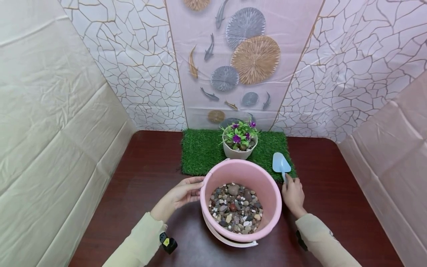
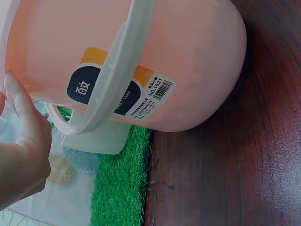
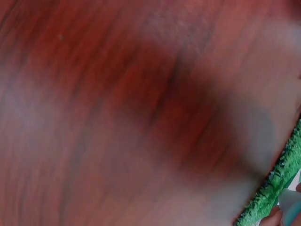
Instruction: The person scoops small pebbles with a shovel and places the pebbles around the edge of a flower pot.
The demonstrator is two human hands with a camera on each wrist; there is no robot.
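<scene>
A pink bucket [image 1: 275, 209] holding mixed pebbles [image 1: 235, 213] stands on the table in front of me. At its left side my left hand [image 1: 183, 191] touches the rim with fairly straight fingers. The left wrist view shows the bucket's outer wall [image 2: 197, 61], its label and white handle [image 2: 120, 61] close up. To the right of the bucket, my right hand [image 1: 294, 194] grips the handle of a light blue hand trowel [image 1: 281, 163], its blade pointing away over the grass mat. The right wrist view shows only a sliver of the trowel [image 3: 290, 205] and fingers at its lower right corner.
Behind the bucket, a white pot [image 1: 238, 153] with a purple-flowered plant [image 1: 239, 133] stands on a green artificial grass mat [image 1: 200, 154]. The dark red wooden table [image 1: 140, 185] extends to both sides. Cloth-covered walls [image 1: 146, 74] enclose it at the back and sides.
</scene>
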